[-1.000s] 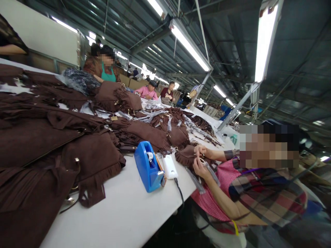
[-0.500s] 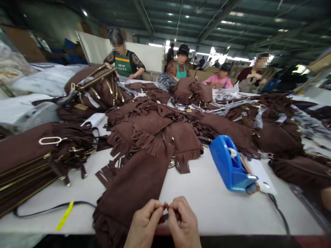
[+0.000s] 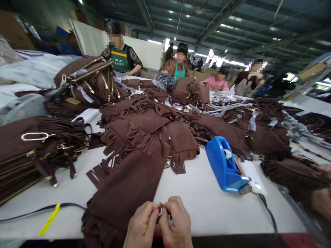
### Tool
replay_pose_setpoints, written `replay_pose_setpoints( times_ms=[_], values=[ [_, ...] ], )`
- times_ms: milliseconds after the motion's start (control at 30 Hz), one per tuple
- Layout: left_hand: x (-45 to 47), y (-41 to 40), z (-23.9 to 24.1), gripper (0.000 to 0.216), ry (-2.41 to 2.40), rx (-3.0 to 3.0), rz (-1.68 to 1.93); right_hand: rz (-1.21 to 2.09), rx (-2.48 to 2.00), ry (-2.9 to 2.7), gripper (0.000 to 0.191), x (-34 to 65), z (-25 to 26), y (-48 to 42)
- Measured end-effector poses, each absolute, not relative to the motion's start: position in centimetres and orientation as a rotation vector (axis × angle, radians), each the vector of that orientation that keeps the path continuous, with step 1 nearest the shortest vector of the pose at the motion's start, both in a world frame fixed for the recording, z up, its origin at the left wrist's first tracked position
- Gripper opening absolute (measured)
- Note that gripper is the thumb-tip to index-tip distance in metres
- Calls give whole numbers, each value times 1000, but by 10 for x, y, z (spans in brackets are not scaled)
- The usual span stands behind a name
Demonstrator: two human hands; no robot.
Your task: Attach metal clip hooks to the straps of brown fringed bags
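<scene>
My left hand (image 3: 141,225) and my right hand (image 3: 176,224) meet at the near table edge. Their fingertips pinch a small brownish piece with a metal glint (image 3: 160,206) between them. Both hands are closed on it; what it is I cannot make out. Just left of them lies a brown fringed suede bag (image 3: 129,182), its bottom fringe hanging over the white table (image 3: 207,199). A blue tape dispenser (image 3: 224,165) stands to the right of my hands.
Stacked brown bags with gold hardware (image 3: 28,151) lie at left, a black strap with a yellow tag (image 3: 49,215) near the front. More bags (image 3: 248,134) cover the table. Several workers (image 3: 121,58) stand across it. A co-worker's hand (image 3: 322,203) shows at right.
The view swung from the co-worker on the right to my own hands at the table edge. Since half a second ago my fingers stay pinched together, shifted slightly left.
</scene>
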State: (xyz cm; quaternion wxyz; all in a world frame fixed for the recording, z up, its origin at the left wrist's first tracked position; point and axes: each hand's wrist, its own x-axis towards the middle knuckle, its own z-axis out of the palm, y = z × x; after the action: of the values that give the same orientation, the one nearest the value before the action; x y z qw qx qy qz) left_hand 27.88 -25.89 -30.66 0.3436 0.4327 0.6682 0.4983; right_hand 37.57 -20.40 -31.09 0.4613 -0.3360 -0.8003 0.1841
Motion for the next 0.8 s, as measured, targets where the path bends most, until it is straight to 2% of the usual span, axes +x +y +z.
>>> replay_pose_setpoints(
  times_ms=[233, 467, 533, 700, 800],
  values=[
    [281, -263, -320, 28, 1827, 1309, 1312, 649, -1003, -1843, 17, 386, -310, -185],
    [283, -261, -317, 26, 1919, 1404, 1303, 894, -779, -1976, 18, 397, -299, -186],
    [283, -261, -317, 25, 1950, 1499, 1299, 881, -733, -2009, 23, 398, -300, -190],
    [279, -262, -320, 19, 2018, 1827, 1230, 674, -675, -2226, 16, 400, -299, -190],
    [278, -263, -322, 16, 2052, 1990, 1199, 559, -651, -2277, 18, 400, -297, -189]
  ],
)
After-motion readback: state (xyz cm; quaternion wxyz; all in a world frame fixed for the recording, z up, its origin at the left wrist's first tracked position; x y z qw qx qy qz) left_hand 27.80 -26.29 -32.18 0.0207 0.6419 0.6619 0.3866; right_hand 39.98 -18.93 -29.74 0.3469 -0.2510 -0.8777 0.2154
